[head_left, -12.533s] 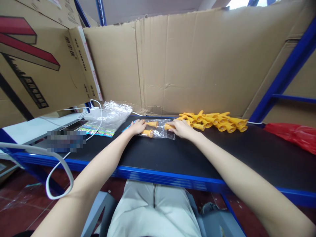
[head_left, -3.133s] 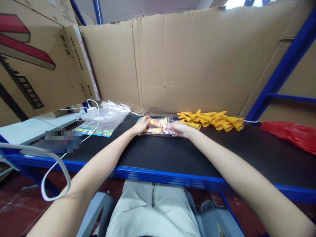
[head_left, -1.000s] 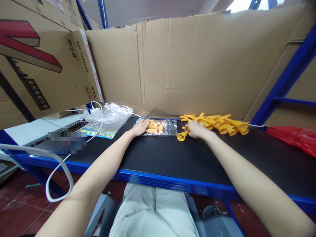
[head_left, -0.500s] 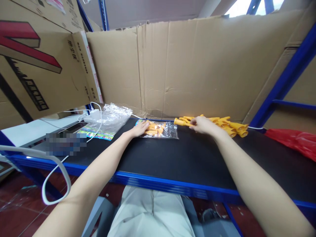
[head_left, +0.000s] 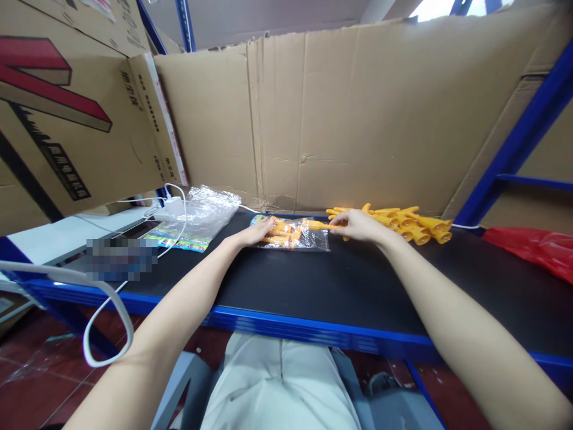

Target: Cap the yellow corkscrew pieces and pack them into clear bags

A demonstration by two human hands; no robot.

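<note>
A clear plastic bag point(head_left: 308, 239) with several yellow trumpet-shaped plastic pieces inside lies on the black shelf top point(head_left: 340, 280). My left hand point(head_left: 256, 232) rests on the bag's left end, fingers laid over it. My right hand point(head_left: 356, 225) is closed on one yellow piece point(head_left: 317, 225) whose far end sits in the bag's right opening. Behind my right hand lies a heap of the same yellow pieces point(head_left: 412, 218).
A stack of empty clear bags point(head_left: 201, 212) on colourful cards lies at the left, with a white charger and cable point(head_left: 172, 206) beside it. Cardboard sheets point(head_left: 349, 113) wall the back. A red plastic bag point(head_left: 532, 248) lies at the right. A blue edge point(head_left: 313, 328) fronts the shelf.
My right hand took a yellow piece from the heap and carried it left, pushing its end into the bag. My left hand stayed on the bag's left end.
</note>
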